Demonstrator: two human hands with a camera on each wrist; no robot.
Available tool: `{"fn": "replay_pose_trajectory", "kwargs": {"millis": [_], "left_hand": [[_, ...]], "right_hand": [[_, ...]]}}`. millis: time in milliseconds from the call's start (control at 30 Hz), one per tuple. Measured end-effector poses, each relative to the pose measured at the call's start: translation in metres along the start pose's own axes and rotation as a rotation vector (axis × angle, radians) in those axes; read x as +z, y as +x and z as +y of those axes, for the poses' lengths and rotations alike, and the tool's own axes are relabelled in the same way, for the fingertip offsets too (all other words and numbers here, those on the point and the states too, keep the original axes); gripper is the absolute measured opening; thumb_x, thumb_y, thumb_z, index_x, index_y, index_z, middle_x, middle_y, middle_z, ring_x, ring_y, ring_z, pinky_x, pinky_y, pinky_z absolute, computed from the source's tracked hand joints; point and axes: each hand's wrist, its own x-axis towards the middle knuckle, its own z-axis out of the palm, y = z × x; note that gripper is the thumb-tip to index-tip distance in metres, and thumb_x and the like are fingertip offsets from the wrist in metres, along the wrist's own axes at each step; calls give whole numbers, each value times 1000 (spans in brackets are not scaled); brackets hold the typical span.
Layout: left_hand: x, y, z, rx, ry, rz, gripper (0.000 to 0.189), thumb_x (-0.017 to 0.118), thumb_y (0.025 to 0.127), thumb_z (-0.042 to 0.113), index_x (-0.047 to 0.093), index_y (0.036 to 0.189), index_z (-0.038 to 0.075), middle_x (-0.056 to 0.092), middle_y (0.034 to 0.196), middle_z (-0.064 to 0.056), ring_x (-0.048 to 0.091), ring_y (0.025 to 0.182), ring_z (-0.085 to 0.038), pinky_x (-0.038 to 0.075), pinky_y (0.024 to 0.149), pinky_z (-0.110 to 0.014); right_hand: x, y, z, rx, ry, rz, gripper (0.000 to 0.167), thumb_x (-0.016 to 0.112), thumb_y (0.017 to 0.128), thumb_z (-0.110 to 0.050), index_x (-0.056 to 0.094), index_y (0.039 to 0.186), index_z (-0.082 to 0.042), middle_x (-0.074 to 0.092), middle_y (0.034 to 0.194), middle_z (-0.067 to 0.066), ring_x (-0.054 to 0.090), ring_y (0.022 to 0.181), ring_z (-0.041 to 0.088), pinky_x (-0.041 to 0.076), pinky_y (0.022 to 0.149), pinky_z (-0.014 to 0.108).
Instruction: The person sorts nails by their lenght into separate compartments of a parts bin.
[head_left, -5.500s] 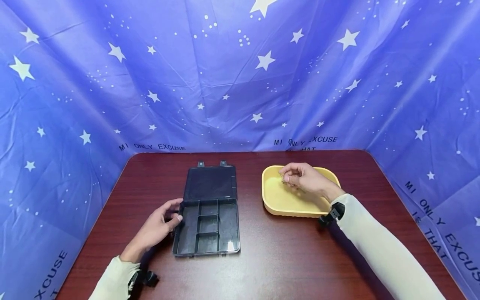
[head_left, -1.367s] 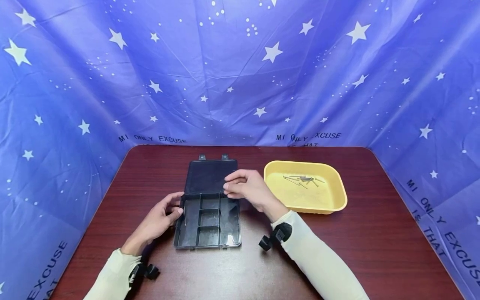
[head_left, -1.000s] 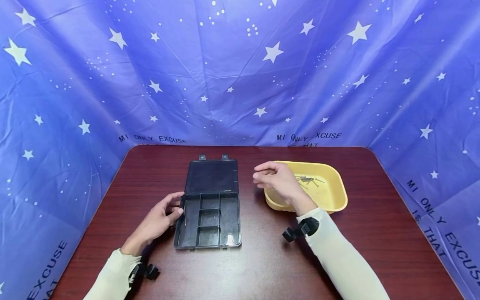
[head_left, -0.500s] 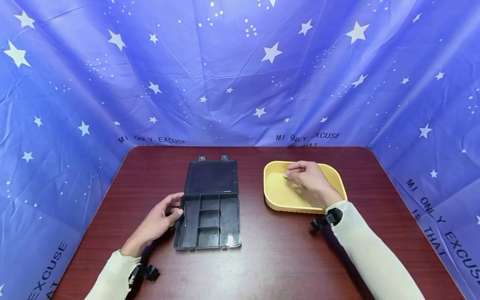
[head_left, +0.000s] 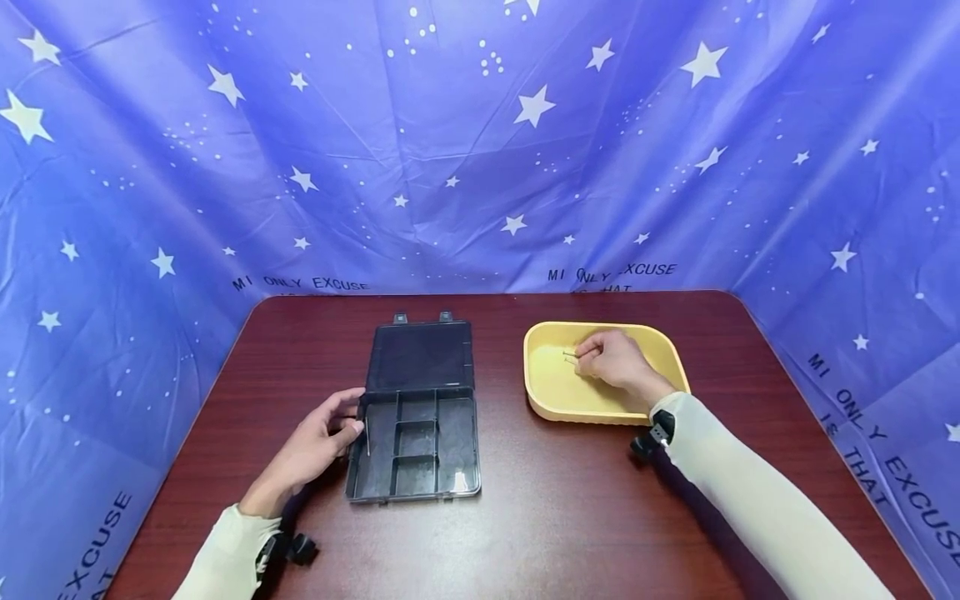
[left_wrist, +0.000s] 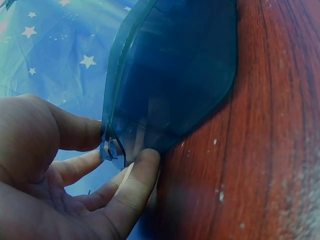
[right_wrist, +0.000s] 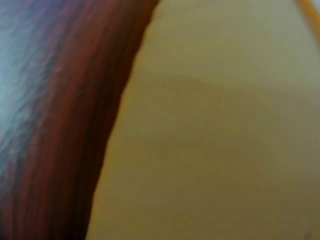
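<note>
A black divided box [head_left: 416, 442] lies with its lid [head_left: 422, 357] folded back. My left hand [head_left: 311, 446] grips its left wall, thumb on one side and fingers on the other, also seen in the left wrist view around the box corner [left_wrist: 112, 147]. A thin nail [head_left: 368, 435] stands in the left compartment beside the thumb. My right hand [head_left: 621, 362] reaches into the yellow tray [head_left: 551, 398], fingers curled and pinching a nail [head_left: 570, 354] whose end pokes out leftward. Other nails in the tray are mostly hidden under the hand.
The dark red wooden table [head_left: 510, 517] carries the box on the left and the tray on the right. A blue star-printed curtain [head_left: 480, 167] surrounds it on the back and sides. The right wrist view shows mostly the tray's outer wall [right_wrist: 210, 125], blurred.
My right hand has gone from over the box back right into the tray and closed its fingers at the nails. A nail now stands in the left compartment. My left hand has kept its hold.
</note>
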Motion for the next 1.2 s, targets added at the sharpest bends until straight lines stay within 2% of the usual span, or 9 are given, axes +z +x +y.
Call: {"fn": "replay_pose_trajectory", "kwargs": {"millis": [167, 367, 467, 700, 867, 1033, 1200], "left_hand": [[1, -1, -1, 2, 7, 9, 58, 64, 105, 7, 42, 158, 8, 56, 139, -26, 62, 98, -19, 52, 65, -29], [1, -2, -2, 1, 5, 4, 58, 64, 105, 7, 42, 159, 7, 56, 139, -27, 62, 99, -20, 53, 66, -29], [0, -2, -1, 0, 1, 0, 58, 64, 105, 7, 42, 159, 7, 56, 139, -27, 62, 98, -19, 53, 66, -29], [0, 0, 0, 6, -7, 2, 56, 63, 105, 7, 43, 158, 7, 56, 138, -27, 62, 97, -17, 52, 65, -28], [0, 1, -1, 9, -11, 3, 56, 63, 105, 5, 43, 157, 6, 57, 137, -28, 62, 94, -16, 51, 64, -27], [0, 1, -2, 14, -15, 7, 55, 63, 104, 4, 44, 156, 6, 58, 136, -29, 62, 94, -16, 51, 64, -26], [0, 1, -1, 13, -18, 9, 55, 63, 104, 4, 44, 156, 6, 57, 136, -28, 62, 93, -15, 50, 63, -26]], "right_hand": [[7, 1, 3, -20, -101, 8, 19, 79, 83, -8, 79, 102, -6, 74, 89, 3, 62, 82, 15, 49, 73, 27], [9, 1, 4, -43, -84, -20, 16, 74, 88, -3, 77, 104, -2, 72, 90, 6, 62, 84, 16, 50, 76, 29], [8, 1, 4, -40, -34, -44, 19, 73, 89, -1, 76, 107, 1, 71, 92, 8, 61, 84, 15, 50, 74, 25], [1, -1, 4, -12, 131, -104, 23, 66, 95, 2, 72, 117, 8, 64, 88, 5, 53, 67, 11, 44, 56, 22], [-7, -4, 2, 15, 225, -116, 29, 66, 96, 1, 68, 124, 8, 63, 94, 5, 55, 74, 13, 49, 61, 25], [-17, -8, -8, -18, 305, -106, 35, 65, 97, 1, 61, 130, 11, 64, 97, 8, 57, 70, 15, 50, 58, 29], [-27, -11, -22, -61, 383, -63, 35, 65, 97, 3, 58, 130, 13, 71, 90, 0, 63, 70, 13, 55, 59, 31]]}}
